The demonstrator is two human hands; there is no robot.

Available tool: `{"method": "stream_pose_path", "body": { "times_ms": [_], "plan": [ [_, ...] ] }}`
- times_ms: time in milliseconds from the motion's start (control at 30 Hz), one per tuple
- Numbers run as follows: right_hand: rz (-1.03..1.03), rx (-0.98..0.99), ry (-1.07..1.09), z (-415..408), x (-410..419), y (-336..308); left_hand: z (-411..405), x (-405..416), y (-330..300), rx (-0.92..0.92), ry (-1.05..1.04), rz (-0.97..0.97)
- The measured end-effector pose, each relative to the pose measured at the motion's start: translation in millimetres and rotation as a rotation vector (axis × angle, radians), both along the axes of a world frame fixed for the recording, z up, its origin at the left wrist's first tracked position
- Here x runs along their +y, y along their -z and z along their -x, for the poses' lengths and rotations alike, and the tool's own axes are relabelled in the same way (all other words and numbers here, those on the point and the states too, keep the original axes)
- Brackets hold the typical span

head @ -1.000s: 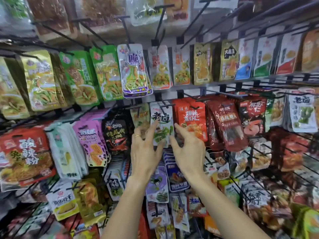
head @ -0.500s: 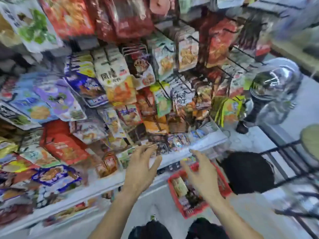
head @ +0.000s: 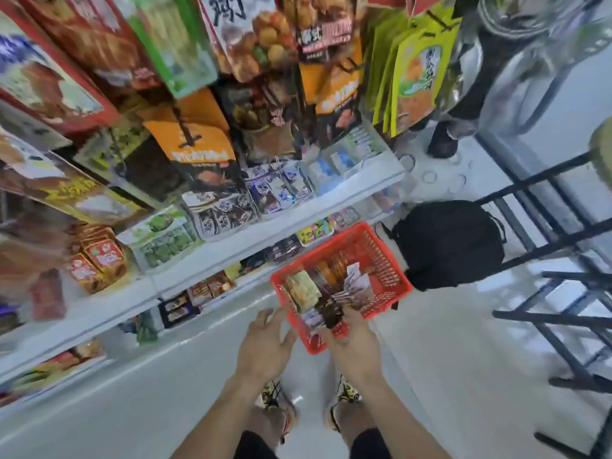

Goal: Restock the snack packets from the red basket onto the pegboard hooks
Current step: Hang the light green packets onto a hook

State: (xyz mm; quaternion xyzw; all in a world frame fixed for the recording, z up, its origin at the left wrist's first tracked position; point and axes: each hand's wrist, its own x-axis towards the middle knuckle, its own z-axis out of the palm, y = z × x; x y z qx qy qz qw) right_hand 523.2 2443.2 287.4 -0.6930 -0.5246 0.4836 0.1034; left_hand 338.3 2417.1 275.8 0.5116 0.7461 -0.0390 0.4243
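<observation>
The red basket stands on the floor below me with several snack packets lying in it. My right hand reaches over the basket's near rim, and its fingers curl round a dark packet at the near corner. My left hand hovers just left of the basket with fingers spread, holding nothing. Packets hang on pegboard hooks at the top, among them orange ones and yellow-green ones; the picture is blurred.
White shelves with small boxed snacks run below the hooks on the left. A black backpack lies right of the basket. A black metal stool frame stands at the right. My feet are on the pale floor.
My view swung down from the pegboard to the floor. Both hands dropped from the hanging packets to the basket, and the right hand has closed on a packet there.
</observation>
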Motion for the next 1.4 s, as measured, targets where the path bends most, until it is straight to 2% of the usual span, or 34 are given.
{"method": "stream_pose_path", "body": {
  "times_ms": [200,367,500,600,733,867,1067,1233,1400],
  "plan": [
    [0.153,0.051,-0.034,31.5,30.2,234.8,17.2,40.9,203.8,0.087,0.127,-0.095],
    [0.163,-0.056,-0.153,58.6,67.7,417.4,39.3,95.6,347.7,0.092,0.477,-0.096],
    [0.151,-0.212,-0.326,75.8,96.1,504.7,48.1,145.1,420.2,0.173,0.756,-0.047],
    [0.193,-0.265,-0.494,83.6,109.2,533.8,55.2,161.2,453.5,0.251,0.892,-0.044],
    [0.21,-0.254,-0.537,85.9,121.6,542.6,55.4,163.2,466.5,0.307,0.987,-0.111],
    [0.169,-0.265,-0.464,93.2,114.8,534.8,53.2,158.1,471.5,0.389,1.013,-0.196],
    [0.07,-0.407,-0.378,101.7,100.0,539.4,53.3,150.0,477.9,0.444,0.947,-0.289],
    [0.051,-0.336,-0.319,105.9,100.6,540.6,55.3,151.4,475.8,0.438,0.927,-0.287],
    [-0.074,-0.351,-0.279,119.1,85.2,541.5,56.7,151.3,471.3,0.422,0.902,-0.292]
  ]
}}
